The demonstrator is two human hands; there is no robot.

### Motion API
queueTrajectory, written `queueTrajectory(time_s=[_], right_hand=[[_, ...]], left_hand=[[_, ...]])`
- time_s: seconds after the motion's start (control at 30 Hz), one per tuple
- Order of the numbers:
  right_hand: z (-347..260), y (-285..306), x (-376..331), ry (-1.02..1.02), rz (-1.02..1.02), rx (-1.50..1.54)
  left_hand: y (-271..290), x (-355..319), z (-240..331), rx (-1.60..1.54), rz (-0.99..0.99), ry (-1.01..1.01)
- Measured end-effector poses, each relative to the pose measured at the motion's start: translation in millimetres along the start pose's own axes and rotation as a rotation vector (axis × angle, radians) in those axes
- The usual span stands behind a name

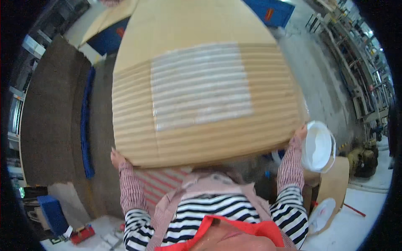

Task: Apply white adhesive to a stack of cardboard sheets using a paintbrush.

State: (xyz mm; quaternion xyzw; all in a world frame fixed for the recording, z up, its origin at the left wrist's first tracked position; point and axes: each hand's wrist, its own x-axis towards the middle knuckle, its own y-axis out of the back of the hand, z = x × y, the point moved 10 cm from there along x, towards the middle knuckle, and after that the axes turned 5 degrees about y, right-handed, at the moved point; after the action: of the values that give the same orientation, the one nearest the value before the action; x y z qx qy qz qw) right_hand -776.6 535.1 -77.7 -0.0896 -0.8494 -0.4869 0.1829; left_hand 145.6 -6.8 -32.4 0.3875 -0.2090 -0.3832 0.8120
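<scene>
A large tan cardboard sheet (192,144) with ridged lines spreads out in front of me, its far end reaching the top of the view. A whitish rectangular patch (201,85), shiny along its borders like tape, covers its middle. My left hand (118,158) is closed on the near left corner of the sheet. At the near right corner, my right hand (301,132) grips the edge, fingers partly hidden. Right beside that hand stands a white bucket (317,146) with a thin handle; whitish contents show inside. The sheet looks slightly blurred.
On the left is a dark brown stack (50,113) of sheets, with a blue strip (86,125) along its side. A white round lid (323,214) lies at lower right near a red stick (354,210). Blue boxes (272,11) stand at the far end. Racks (372,83) line the right.
</scene>
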Motion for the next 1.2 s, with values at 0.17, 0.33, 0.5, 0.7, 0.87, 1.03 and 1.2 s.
queueTrajectory(time_s=[0.17, 0.33, 0.5, 0.7, 0.87, 1.03, 1.2], right_hand=[[-1.3, 11.4, 27.3, 0.19, 0.07, 0.235], [13.7, -17.0, 20.9, 0.092, 0.02, 0.185], [-4.6, -7.7, 6.2, 0.068, 0.113, 0.065], [-19.9, -5.0, 6.4, -0.104, 0.04, -0.145], [-20.9, -5.3, 12.6, -0.062, -0.058, -0.097], [-18.3, 13.7, 22.1, 0.058, 0.11, 0.11], [-22.7, 3.8, 7.6, 0.048, 0.163, 0.06]], left_hand=[[-5.0, 35.2, 9.9, -0.082, -0.108, -0.324], [-30.1, 26.3, -14.4, -0.335, 0.084, -0.251], [-23.0, 6.9, 5.9, 0.017, 0.181, -0.244], [-26.1, 6.5, 17.7, 0.177, 0.138, -0.239], [-15.5, 14.2, 12.8, 0.029, 0.072, -0.241], [-18.7, 24.8, 6.4, -0.22, -0.1, -0.189], [-31.3, 17.9, 0.2, -0.093, -0.008, -0.145]])
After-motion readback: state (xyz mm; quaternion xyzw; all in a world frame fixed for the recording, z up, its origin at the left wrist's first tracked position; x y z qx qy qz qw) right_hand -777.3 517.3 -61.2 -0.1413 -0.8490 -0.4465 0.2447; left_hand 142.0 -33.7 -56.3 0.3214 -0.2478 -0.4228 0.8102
